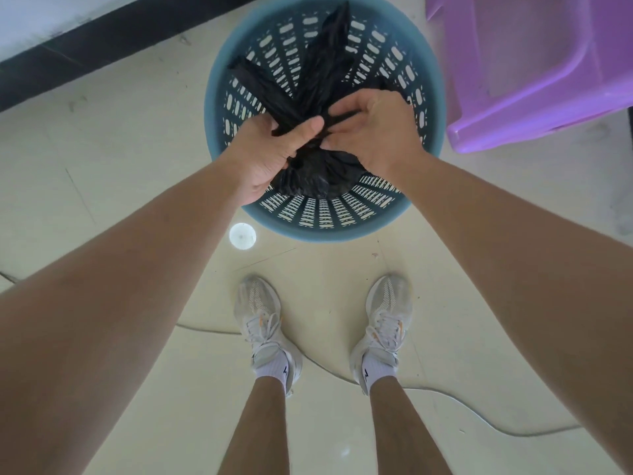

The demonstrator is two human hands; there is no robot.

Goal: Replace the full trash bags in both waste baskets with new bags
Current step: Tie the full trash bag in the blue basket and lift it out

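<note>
So left hand and right hand both have fingers clamped on the bag over the basket, seemingly mid-swap, liner not in yet.

One wide-angle view is taken from the head, aimed steeply downward, the basket framed close at upper centre.

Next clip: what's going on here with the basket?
A person stands over a blue waste basket, working a crumpled black trash bag over its opening with both hands. The left hand grips the bunched plastic; the right hand pinches a strip of it. The basket's slotted walls show bare, so no bag lines it yet. Whether the bag is being tied or opened is unclear.
</note>
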